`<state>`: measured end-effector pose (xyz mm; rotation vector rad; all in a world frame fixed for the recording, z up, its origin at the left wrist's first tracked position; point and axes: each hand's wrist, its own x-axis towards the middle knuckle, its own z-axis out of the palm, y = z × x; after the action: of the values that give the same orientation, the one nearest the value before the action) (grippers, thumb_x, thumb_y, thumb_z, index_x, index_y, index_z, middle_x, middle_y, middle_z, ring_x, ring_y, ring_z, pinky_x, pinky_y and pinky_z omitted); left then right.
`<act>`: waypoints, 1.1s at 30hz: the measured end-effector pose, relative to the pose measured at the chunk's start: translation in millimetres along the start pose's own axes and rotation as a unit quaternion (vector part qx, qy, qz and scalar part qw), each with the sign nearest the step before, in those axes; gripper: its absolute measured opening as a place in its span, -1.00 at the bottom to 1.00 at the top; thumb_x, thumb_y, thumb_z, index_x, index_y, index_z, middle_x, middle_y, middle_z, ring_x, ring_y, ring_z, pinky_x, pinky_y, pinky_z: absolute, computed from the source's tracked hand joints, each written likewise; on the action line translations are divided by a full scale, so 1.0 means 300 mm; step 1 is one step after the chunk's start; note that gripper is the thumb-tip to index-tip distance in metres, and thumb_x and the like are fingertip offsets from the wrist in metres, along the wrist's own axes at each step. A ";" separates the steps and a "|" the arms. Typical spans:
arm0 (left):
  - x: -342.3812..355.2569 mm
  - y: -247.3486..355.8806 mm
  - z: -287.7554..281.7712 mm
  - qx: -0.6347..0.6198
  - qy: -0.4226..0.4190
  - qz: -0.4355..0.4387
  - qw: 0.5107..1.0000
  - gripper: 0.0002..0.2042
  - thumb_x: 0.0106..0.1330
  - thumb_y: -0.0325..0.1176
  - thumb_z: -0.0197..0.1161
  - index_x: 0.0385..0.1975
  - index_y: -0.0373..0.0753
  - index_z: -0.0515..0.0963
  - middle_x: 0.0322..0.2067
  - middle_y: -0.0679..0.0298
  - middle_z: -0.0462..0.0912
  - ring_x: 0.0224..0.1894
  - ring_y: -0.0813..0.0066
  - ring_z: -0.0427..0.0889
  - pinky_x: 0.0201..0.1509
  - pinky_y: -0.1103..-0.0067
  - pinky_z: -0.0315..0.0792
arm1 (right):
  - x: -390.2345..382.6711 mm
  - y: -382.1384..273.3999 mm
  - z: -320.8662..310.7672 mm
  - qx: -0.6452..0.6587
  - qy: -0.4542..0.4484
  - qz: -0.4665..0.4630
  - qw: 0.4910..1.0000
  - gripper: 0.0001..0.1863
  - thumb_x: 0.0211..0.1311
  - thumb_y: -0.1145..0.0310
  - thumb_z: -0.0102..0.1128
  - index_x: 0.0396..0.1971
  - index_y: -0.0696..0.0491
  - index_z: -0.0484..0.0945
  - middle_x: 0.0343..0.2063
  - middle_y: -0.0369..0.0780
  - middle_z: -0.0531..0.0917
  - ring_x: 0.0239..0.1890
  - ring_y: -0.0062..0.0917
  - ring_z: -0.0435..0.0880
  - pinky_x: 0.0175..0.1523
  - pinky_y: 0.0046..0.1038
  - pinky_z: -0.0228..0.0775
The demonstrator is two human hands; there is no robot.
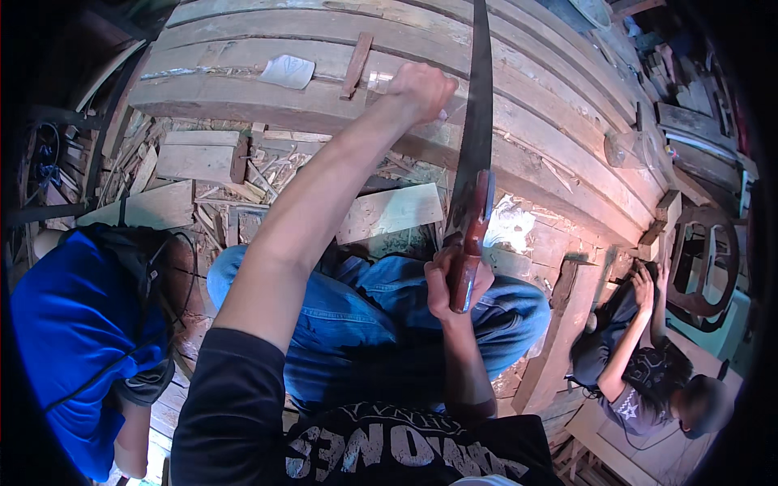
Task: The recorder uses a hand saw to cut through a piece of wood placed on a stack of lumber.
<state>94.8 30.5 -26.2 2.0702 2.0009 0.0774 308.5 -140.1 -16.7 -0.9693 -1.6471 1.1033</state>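
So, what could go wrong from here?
The bare left grip rests close beside the saw, so a sideways slip might cut it. The right grip holds the saw just in front of the knees in jeans, which might get nicked. The loose wooden strip on the timbers could get knocked off.

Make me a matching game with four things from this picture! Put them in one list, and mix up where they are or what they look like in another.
Things:
1. handsaw
2. sheet of paper
3. jeans
4. short wood strip

Clues:
A. white, lying on the wooden planks
B. between the white sheet and the left hand
C. its handle is gripped by the right hand
D. blue, on the person's bent legs

Right pairs: 1-C, 2-A, 3-D, 4-B
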 end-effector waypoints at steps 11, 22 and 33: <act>0.005 0.000 0.021 0.005 0.010 -0.013 1.000 -0.78 0.15 -0.22 0.30 -0.23 -0.11 0.63 -0.23 0.18 0.69 -0.10 0.22 0.66 -0.04 0.38 0.54 | -0.034 -0.067 0.013 0.050 0.012 0.058 0.997 -0.78 -0.14 0.62 0.17 -0.74 0.07 0.30 -0.73 -0.36 0.39 -0.68 -0.74 0.32 -0.55 -0.67 0.19; 0.035 -0.031 0.000 -0.006 -0.021 0.021 1.000 -0.52 0.06 -0.08 0.40 -0.05 -0.17 0.53 -0.24 0.04 0.66 -0.08 0.08 0.62 -0.01 0.29 0.50 | -0.022 -0.056 -0.014 0.074 0.015 0.078 0.994 -0.78 -0.17 0.65 0.16 -0.71 0.08 0.30 -0.70 -0.35 0.41 -0.64 -0.72 0.34 -0.50 -0.67 0.22; 0.020 -0.101 0.038 -0.092 -0.081 0.013 0.992 -0.17 -0.29 0.09 0.53 0.00 -0.30 0.44 -0.34 -0.02 0.63 -0.20 0.00 0.62 -0.04 0.27 0.47 | 0.101 -0.008 0.030 0.027 0.011 0.107 0.994 -0.76 -0.17 0.62 0.19 -0.78 0.06 0.30 -0.80 -0.42 0.30 -0.71 -0.77 0.24 -0.59 -0.64 0.07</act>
<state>68.2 35.2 -44.8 1.9235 1.7987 0.0910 290.9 -114.8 -8.7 -1.1384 -1.5142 1.2685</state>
